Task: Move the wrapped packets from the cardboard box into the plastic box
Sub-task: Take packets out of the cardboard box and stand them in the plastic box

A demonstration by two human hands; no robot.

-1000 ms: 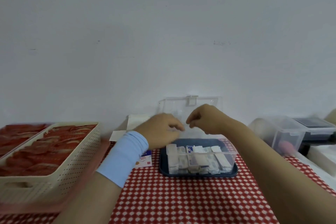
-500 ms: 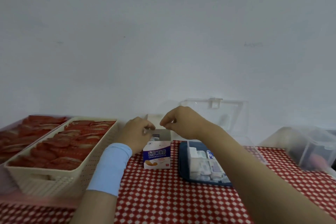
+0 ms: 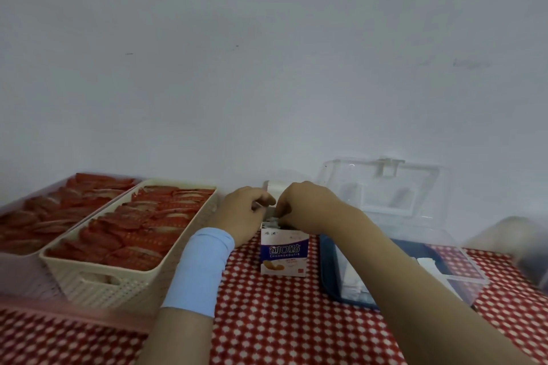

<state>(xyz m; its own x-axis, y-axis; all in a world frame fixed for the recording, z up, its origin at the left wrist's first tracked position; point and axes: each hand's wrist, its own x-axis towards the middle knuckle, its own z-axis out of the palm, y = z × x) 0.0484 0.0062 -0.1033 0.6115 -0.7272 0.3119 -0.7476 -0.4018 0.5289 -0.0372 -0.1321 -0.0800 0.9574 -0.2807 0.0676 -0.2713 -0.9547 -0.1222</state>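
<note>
Both hands are up at the open top of the little cardboard box (image 3: 283,252), which stands upright on the red-and-white checked tablecloth (image 3: 281,320). The front has big white Chinese characters on a purple band with "CHUANGKOUTIE" under them; the smaller print's too blurry to read. The right hand (image 3: 308,206) has its fingers curled down into the opening, pinching at the white packets (image 3: 271,220) poking out the top. The left hand (image 3: 241,212), pale blue wristband (image 3: 201,270) on, is curled at the box's top flap, but I can't tell if it's really gripping it. The clear plastic box (image 3: 444,272) sits just right of it on a dark blue tray (image 3: 326,275), lid up, some white packets already inside. Left side: cream basket (image 3: 98,278) full of red wrappers.
</note>
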